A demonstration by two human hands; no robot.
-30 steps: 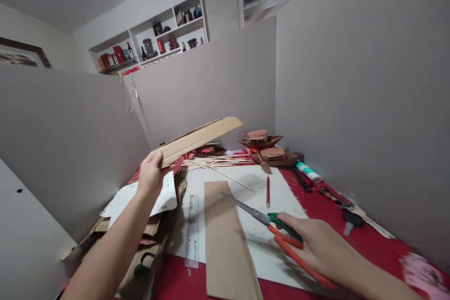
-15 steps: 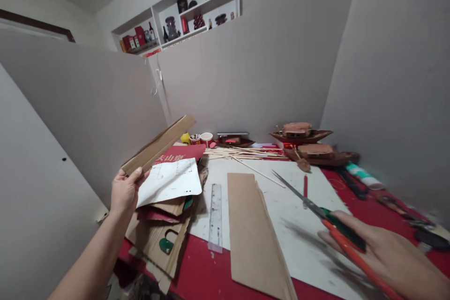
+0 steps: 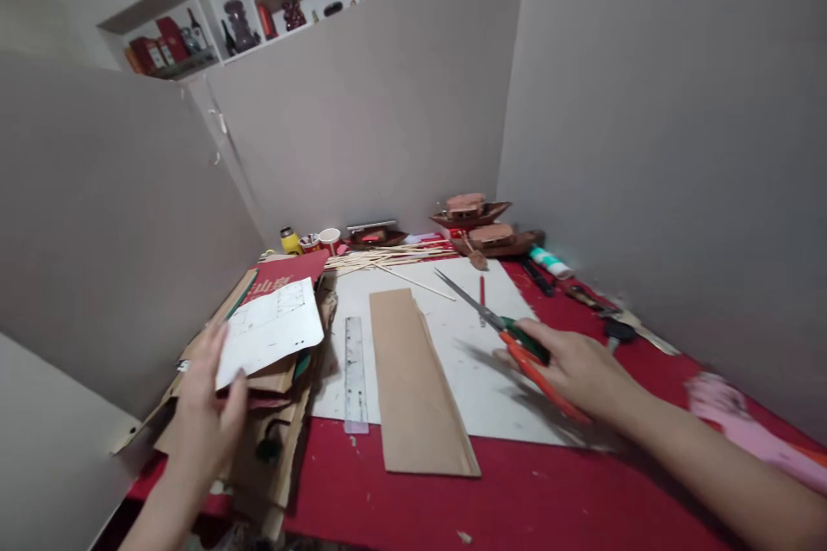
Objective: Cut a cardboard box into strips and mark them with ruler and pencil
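My right hand (image 3: pixel 578 370) is closed on scissors (image 3: pixel 497 325) with orange and green handles, their shut blades pointing up-left over a white sheet (image 3: pixel 452 344). My left hand (image 3: pixel 207 409) hovers with fingers stretched out over a pile of cardboard and paper (image 3: pixel 271 336) at the table's left edge; it is blurred and holds nothing. A long brown cardboard strip (image 3: pixel 413 383) lies between my hands on the white sheet. A clear ruler (image 3: pixel 355 372) lies just left of that strip.
The table has a red cloth (image 3: pixel 517 491). Thin wooden sticks (image 3: pixel 388 260), small cups (image 3: pixel 323 239), model boats (image 3: pixel 484 228), a red pencil (image 3: pixel 481 291) and a glue tube (image 3: pixel 549 263) sit at the back. Grey partition boards (image 3: pixel 362 129) wall in three sides.
My left hand has lowered the cardboard piece it held onto the pile at left and let go. My right hand with the scissors has shifted left over the white sheet.
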